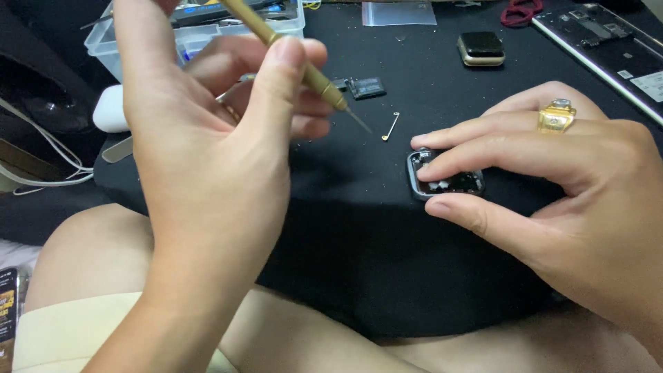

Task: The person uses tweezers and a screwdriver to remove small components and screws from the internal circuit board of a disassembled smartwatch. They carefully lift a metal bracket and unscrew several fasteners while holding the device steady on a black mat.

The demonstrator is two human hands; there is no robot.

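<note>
Head view looks down on my left hand (207,138), raised above the black mat (359,242) with its fingers pinched round a thin brass screwdriver (290,59), the fine tip hanging in the air just short of a small bent pin (391,126). My right hand (552,186), a gold ring (556,115) on one finger, presses down on an opened watch case (445,181), fingertips on its top edge and the thumb braced against the near side, so the case sits pinned flat on the mat near the middle of the table. I judge the case light, stiff and slippery at its rounded metal rim, with delicate parts bare inside, so it should be held by the outer frame only. Farther back lie a small dark part (366,87), a closed watch body (481,48) and a clear plastic box (197,31)
</note>
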